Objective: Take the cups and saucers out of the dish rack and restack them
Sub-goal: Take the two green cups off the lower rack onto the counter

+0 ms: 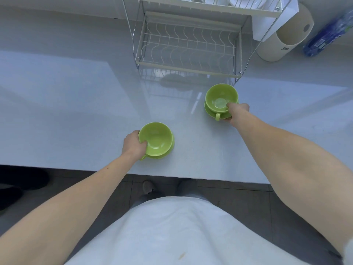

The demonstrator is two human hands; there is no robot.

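Observation:
Two green cups stand on green saucers on the white counter. The near cup (157,138) sits on its saucer (170,150) close to the counter's front edge; my left hand (133,145) grips its left rim, thumb inside the bowl. The far cup (221,97) rests on its saucer (210,111) just in front of the dish rack (188,44), its handle pointing toward me. My right hand (237,113) holds this set at its right side, thumb over the cup's rim and fingers under the saucer. The rack's lower shelf shows no dishes.
White dishes sit in the rack's upper tier (210,0) at the top edge. A cream cylindrical holder (282,39) and a blue plastic package (328,35) stand to the right of the rack. The counter's front edge (172,175) runs just above my feet.

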